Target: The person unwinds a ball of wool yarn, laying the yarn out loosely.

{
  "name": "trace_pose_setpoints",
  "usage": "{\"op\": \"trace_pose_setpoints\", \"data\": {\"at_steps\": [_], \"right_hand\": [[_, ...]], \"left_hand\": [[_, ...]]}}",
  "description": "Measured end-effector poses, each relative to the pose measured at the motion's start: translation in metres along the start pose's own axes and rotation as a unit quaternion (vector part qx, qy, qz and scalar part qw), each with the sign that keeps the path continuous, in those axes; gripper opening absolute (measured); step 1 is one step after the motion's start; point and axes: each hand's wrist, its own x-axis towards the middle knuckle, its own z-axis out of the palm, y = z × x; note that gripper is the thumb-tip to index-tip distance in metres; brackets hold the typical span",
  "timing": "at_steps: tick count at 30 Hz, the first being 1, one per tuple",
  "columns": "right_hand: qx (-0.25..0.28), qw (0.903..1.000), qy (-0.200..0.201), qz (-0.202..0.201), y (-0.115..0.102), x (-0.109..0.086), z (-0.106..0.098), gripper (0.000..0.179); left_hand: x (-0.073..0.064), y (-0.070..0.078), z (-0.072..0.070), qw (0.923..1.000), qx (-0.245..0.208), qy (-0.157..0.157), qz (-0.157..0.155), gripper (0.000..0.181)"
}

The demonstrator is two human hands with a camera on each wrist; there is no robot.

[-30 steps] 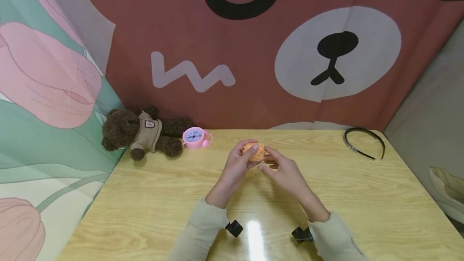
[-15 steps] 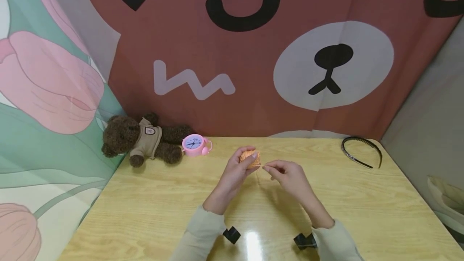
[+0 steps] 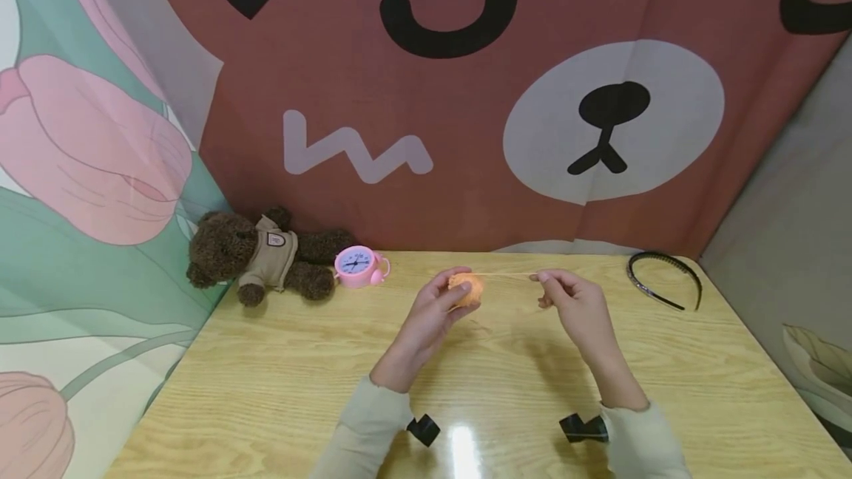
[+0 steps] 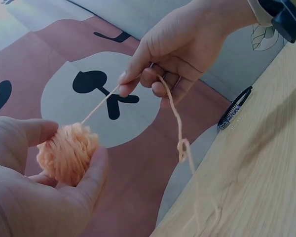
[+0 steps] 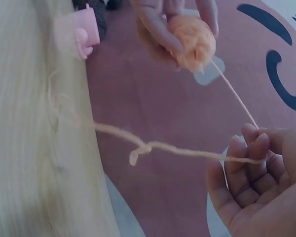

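A small peach-orange ball of yarn [image 3: 470, 290] is held above the table in my left hand [image 3: 431, 316], between thumb and fingers. From its top a strand of yarn [image 4: 99, 104] runs taut across to my right hand [image 3: 577, 309], which pinches it between thumb and index finger. Past the pinch, the loose tail [image 5: 175, 149] passes over the other fingers of the right hand and hangs down with a small knot or loop in it. In the left wrist view the ball [image 4: 69, 154] shows many wound layers, and the left palm covers its near side.
A brown teddy bear [image 3: 274, 250] in a beige shirt lies at the table's back left. Against its feet stands a pink alarm clock [image 3: 356, 265]. A black headband [image 3: 665, 279] lies at the back right of the wooden table [image 3: 266, 390], before a bear-printed cloth [image 3: 466, 191].
My right hand has moved from beside the ball out to the right and slightly up, stretching the strand between the hands. The left hand keeps the ball nearly in place, turned somewhat.
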Motion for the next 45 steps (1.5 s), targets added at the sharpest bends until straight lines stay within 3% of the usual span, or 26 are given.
{"op": "trace_pose_setpoints", "data": {"at_steps": [7,15,21,33,38,39,41,43,45], "right_hand": [[0.004,0.9994,0.030,0.015,0.005,0.003,-0.008,0.044],[0.034,0.9966,0.068,0.032,0.005,0.005,-0.016,0.041],[0.049,0.9938,0.091,0.040,0.007,0.007,-0.021,0.035],[0.134,0.9707,0.179,0.087,0.018,0.015,-0.038,0.028],[0.166,0.9572,0.213,0.104,0.024,0.017,-0.048,0.023],[0.164,0.9568,0.216,0.105,0.025,0.017,-0.049,0.023],[0.122,0.9671,0.197,0.105,0.028,0.017,-0.049,0.028],[0.044,0.9815,0.161,0.093,0.029,0.016,-0.046,0.034],[-0.049,0.9892,0.126,0.056,0.028,0.015,-0.039,0.038]], "left_hand": [[-0.001,0.000,0.000,1.0000,0.002,-0.004,-0.003,0.038],[-0.001,0.001,-0.002,0.9993,-0.024,0.027,-0.010,0.039],[0.002,0.001,-0.004,0.9968,-0.056,0.057,0.003,0.032],[0.006,0.003,-0.007,0.9905,-0.050,0.127,0.017,0.034],[0.006,0.003,-0.009,0.9895,-0.067,0.123,0.036,0.038],[0.006,0.003,-0.009,0.9899,-0.069,0.117,0.038,0.038],[0.005,0.003,-0.009,0.9910,-0.067,0.109,0.039,0.039],[0.005,0.002,-0.008,0.9917,-0.065,0.105,0.036,0.036],[0.005,0.002,-0.007,0.9919,-0.063,0.105,0.033,0.031]]}}
